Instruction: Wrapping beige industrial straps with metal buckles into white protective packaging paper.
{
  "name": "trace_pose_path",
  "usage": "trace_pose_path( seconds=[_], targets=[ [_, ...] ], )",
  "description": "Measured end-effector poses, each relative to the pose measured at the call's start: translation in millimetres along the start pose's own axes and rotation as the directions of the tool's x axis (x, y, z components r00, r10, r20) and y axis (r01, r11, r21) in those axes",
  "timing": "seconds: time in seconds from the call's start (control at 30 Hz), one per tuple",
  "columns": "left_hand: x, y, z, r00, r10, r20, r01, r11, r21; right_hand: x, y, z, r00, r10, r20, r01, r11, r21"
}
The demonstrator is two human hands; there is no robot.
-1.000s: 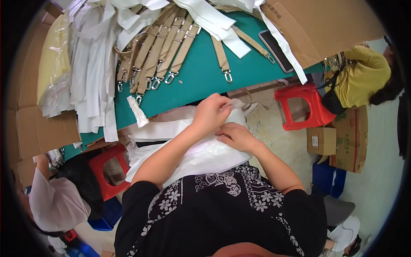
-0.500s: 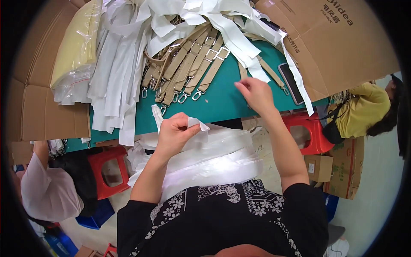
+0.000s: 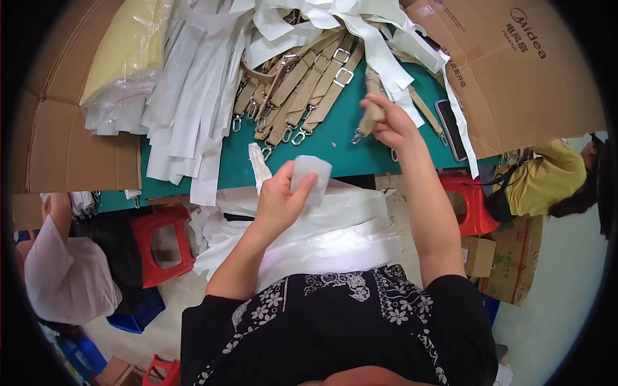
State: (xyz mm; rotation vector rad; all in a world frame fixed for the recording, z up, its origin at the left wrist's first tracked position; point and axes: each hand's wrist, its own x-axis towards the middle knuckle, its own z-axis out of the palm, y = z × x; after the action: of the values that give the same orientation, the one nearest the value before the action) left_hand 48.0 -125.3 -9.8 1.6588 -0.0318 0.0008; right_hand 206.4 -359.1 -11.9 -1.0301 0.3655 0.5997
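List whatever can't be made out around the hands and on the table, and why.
Head view:
- Middle of the tan strap: hidden by the right hand's fingers.
- Gripped part of the white piece: covered by the left hand.
- Upper ends of the piled straps: under white strips.
- Far ends of some white strips: cut off by the top edge.
- Held strap's clasp details: too small.

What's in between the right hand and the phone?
In the head view, between the right hand and the phone are a white strip's end, then a tan strap with a metal clip, over green tabletop.
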Motion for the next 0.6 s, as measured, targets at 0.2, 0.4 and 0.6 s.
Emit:
trace_pose_path(
  seconds=[0.2,0.4,0.6],
  targets=[
    [-3,8,-3,0.997,-0.032,0.067,0.027,0.997,0.075,-73,14,19,0.926,-0.232,0.297,0.108,0.918,0.382],
    [-3,10,-2,0.999,0.039,0.011,-0.040,0.984,0.174,-93,15,53,0.922,-0.379,0.082,0.377,0.925,0.043],
    [-2,8,7,0.999,0.033,0.002,-0.033,0.974,0.226,-92,12,62,0.898,-0.421,0.130,0.412,0.907,0.089]
  ],
)
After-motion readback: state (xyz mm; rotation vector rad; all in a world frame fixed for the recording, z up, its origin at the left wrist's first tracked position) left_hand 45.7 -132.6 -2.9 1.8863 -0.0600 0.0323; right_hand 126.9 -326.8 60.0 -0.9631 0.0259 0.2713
